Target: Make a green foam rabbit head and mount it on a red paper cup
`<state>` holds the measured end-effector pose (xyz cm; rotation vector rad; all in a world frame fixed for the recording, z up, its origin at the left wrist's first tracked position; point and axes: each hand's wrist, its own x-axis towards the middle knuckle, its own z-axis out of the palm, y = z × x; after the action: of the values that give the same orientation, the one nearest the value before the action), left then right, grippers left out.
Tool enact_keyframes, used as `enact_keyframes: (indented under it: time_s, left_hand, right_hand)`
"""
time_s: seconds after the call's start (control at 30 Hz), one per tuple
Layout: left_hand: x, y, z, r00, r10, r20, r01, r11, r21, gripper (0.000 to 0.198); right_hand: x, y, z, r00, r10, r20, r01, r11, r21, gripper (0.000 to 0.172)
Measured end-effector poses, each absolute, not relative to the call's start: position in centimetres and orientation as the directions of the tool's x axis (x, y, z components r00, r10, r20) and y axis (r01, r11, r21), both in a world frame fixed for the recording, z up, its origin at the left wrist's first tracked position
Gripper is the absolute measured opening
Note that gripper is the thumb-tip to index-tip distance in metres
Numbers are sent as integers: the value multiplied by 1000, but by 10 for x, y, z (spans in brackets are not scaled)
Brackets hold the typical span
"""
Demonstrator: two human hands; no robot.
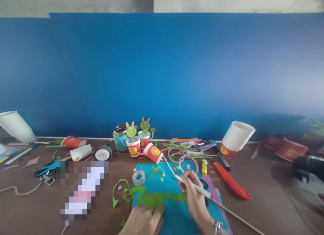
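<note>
My right hand (191,191) grips a white marker (202,189) with red at its rear end; its tip is over the blue sheet (174,218), beyond the green paper strip. My left hand (144,220) presses on the green paper (149,198), its fingers bent and partly hidden. Drawn circle outlines show on that strip. Dark scissor handles (207,184) lie partly under my right hand. Cut green scraps (128,191) and a tape roll (139,177) lie at the blue sheet's left side.
Two paper-cup figures with green rabbit faces (131,131) stand behind, beside a tipped red cup (153,153) and a teal flask (118,140). Colored sticks (182,143), a glue stick (204,167), a red pouch (231,181) and stacked cups (236,138) are rightward. A thin wooden stick (238,215) lies front right.
</note>
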<state>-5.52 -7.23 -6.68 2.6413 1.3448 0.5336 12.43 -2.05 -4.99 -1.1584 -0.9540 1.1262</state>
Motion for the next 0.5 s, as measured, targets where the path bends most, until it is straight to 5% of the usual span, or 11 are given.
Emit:
enact_keyframes:
  time_s: [0.17,0.5]
  left_hand:
    - [-56,-73,-65,607,774,179,777,-625,66,35]
    - [-54,-76,-52,499,852,157,852,-516,91,22]
  right_hand:
    - [125,-22,-51,185,983,-4,-154,25,-988,27]
    - [131,-15,-43,86,980,-178,-302,-145,-942,27]
